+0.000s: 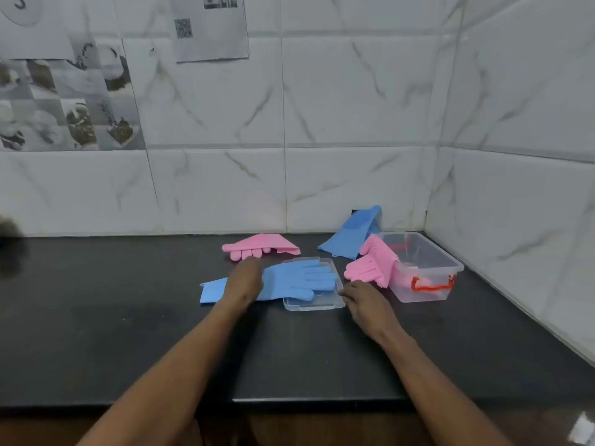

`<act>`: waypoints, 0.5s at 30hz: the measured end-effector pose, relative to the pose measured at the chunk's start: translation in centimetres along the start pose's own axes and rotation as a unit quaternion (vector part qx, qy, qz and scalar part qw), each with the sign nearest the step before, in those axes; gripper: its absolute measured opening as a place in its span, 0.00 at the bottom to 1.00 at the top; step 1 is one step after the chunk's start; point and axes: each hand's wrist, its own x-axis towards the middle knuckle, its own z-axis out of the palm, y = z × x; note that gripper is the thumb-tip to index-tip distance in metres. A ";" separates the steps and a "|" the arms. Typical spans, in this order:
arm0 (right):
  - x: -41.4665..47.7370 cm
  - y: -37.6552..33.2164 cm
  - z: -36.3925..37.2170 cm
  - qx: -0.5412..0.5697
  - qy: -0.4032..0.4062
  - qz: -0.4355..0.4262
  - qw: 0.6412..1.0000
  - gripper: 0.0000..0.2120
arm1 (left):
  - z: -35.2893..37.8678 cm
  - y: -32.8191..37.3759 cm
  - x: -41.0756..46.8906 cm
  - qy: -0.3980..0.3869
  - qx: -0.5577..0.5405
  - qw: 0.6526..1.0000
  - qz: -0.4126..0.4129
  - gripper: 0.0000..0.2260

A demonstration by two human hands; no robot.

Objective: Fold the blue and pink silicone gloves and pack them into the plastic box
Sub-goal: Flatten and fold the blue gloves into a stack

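Note:
A blue silicone glove (296, 280) lies flat across the black counter, its fingers resting on the clear box lid (317, 302). My left hand (244, 280) presses down on this glove's wrist part. My right hand (362, 299) sits at the lid's right edge by the glove's fingertips, fingers curled, holding nothing that I can see. A pink glove (260, 247) lies behind, near the wall. A second pink glove (373, 263) hangs over the left rim of the clear plastic box (428, 268). A second blue glove (352, 231) leans against the wall.
The box has red latches (431, 284) and stands in the counter's right corner, close to the tiled walls. The counter's front edge (289, 402) runs below my forearms. A paper sheet (211, 27) hangs on the wall.

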 end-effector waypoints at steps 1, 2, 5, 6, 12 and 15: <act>0.2 0.3 0.3 0.002 0.000 0.005 1.000 0.15 | 0.0 0.0 0.8 -0.010 -0.010 1.000 0.007 0.09; 0.5 0.6 0.4 0.011 0.004 0.004 1.000 0.15 | 0.0 0.1 1.5 -0.030 -0.019 0.999 0.016 0.11; 0.7 0.9 1.2 -0.005 -0.025 -0.011 1.000 0.16 | 0.1 0.8 3.7 -0.117 0.002 0.993 0.020 0.18; 0.7 0.9 1.3 -0.004 -0.025 -0.016 1.000 0.16 | 0.4 1.0 4.2 -0.143 0.022 0.989 0.022 0.19; 1.0 1.4 1.4 -0.022 -0.027 -0.034 0.999 0.17 | 1.7 1.0 6.5 -0.206 -0.013 0.978 -0.019 0.17; 1.1 1.6 1.6 -0.028 -0.018 -0.039 0.999 0.17 | 1.6 0.6 6.9 -0.193 -0.061 0.979 -0.036 0.11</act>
